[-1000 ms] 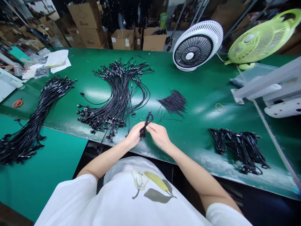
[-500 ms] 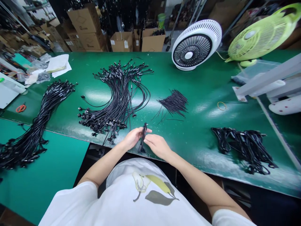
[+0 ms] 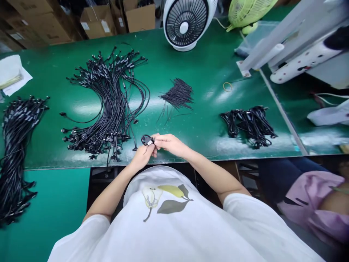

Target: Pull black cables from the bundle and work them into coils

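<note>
A coiled black cable (image 3: 147, 139) with a plug end is held near the table's front edge. My left hand (image 3: 144, 154) is closed on it from below. The fingers of my right hand (image 3: 170, 144) are pinched at the cable's right side, touching it; whether a thin tie is between them is too small to tell. Left of my hands spreads a large heap of loose black cables (image 3: 109, 105). A pile of short black twist ties (image 3: 178, 94) lies ahead. Bundled black cables (image 3: 248, 123) rest to the right.
More long cables (image 3: 19, 134) hang over the left front edge. A white fan (image 3: 184, 27) and a green fan (image 3: 245, 12) stand at the back. A grey metal bracket (image 3: 261, 47) rises at the right. Another person's pink clothing (image 3: 308, 203) shows at lower right.
The view has swung right and down. The coiled cable has turned from upright to lying across my fingers, and my right hand has closed in on it.
</note>
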Motion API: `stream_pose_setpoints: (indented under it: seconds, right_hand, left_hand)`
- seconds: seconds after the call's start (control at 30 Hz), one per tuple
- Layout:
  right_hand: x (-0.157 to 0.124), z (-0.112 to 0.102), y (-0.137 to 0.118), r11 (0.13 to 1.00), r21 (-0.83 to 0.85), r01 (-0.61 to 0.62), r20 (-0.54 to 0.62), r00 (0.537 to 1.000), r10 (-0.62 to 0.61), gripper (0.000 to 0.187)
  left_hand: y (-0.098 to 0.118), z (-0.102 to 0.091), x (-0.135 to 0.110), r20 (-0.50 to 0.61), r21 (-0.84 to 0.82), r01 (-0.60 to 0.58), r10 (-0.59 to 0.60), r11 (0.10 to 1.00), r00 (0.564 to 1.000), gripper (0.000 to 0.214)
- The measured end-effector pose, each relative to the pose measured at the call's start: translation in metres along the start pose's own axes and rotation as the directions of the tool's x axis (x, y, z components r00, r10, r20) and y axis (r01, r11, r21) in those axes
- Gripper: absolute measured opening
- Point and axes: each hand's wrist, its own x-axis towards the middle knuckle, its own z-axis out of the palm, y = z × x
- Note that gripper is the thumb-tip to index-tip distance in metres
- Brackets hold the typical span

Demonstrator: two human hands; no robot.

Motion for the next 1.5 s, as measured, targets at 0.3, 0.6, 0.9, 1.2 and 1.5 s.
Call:
stream_pose_setpoints:
  seconds: [0.3,0.6,0.9,1.2,1.5]
  right_hand:
    - [-0.005,0.016,0.000,0.434,-0.896,-0.097,-0.194,0.963,-0.185,0.041]
    - [-0.014,0.008,-0.002,0.449,-0.853,-0.265,-0.293,0.956,0.008,0.052]
    - [-0.028,0.013,0.020,0.629,-0.720,-0.293,-0.451,0.886,-0.103,0.059]
    - [-0.082,-0.058,0.078,0.415,-0.667,-0.618,-0.721,0.676,-0.153,0.033]
    - [-0.167,-0.175,0.148,0.517,-0.452,-0.727,-0.890,0.405,-0.210,0.041]
  left_hand:
    - [0.005,0.003,0.012,-0.091,-0.129,-0.040,0.029,0.991,0.995,0.053]
    - [0.004,0.023,0.027,-0.228,-0.297,-0.005,-0.066,0.955,0.971,0.052]
    - [0.025,0.035,0.052,-0.266,-0.392,0.009,-0.123,0.920,0.956,0.039]
    - [-0.008,0.027,0.048,-0.002,-0.005,0.082,-0.082,0.997,0.997,0.038]
    - [-0.054,-0.028,0.001,-0.324,0.775,0.162,0.164,0.611,0.932,0.048]
